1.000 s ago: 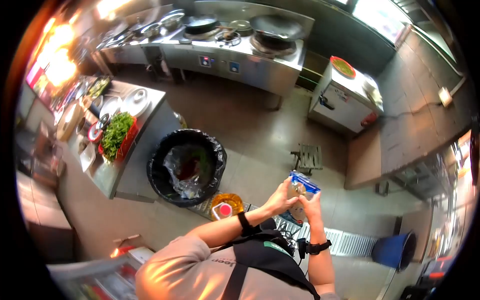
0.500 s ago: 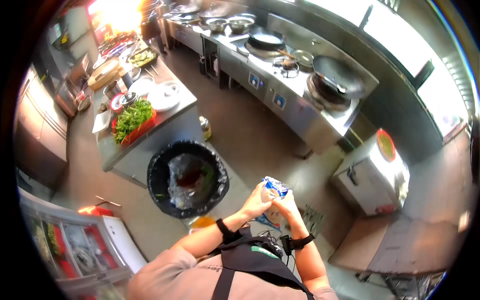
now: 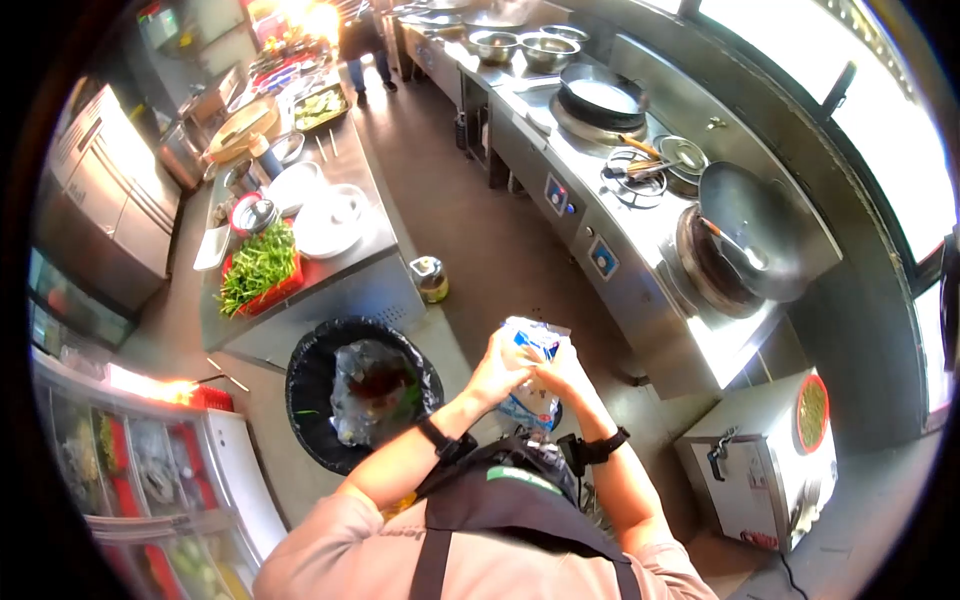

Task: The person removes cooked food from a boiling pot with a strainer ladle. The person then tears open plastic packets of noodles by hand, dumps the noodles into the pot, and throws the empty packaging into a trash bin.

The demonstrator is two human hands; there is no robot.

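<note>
In front of my body I hold a blue-and-white plastic packet [image 3: 541,333] up in both hands. My left hand [image 3: 500,368] is closed on its left side. My right hand [image 3: 564,370] grips its right side, fingers close to those of the left. The fingers partly cover the packet, so its contents cannot be made out. Below the hands shows a clear and blue plastic bag [image 3: 530,405]; whether it joins the packet I cannot tell. To the left of my hands stands a bin with a black liner [image 3: 308,440], with plastic and scraps inside.
A steel counter [image 3: 375,232] carries a red basket of greens [image 3: 262,270] and stacked white plates [image 3: 330,225]. Along the right runs a stove [image 3: 640,310] with a wok [image 3: 750,225]. A white box [image 3: 740,470] stands at lower right. A bottle [image 3: 430,280] sits on the floor.
The view has shifted, with the stove and counter now more to the right. Both hands keep hold of the packet, which has moved slightly left and up in view.
</note>
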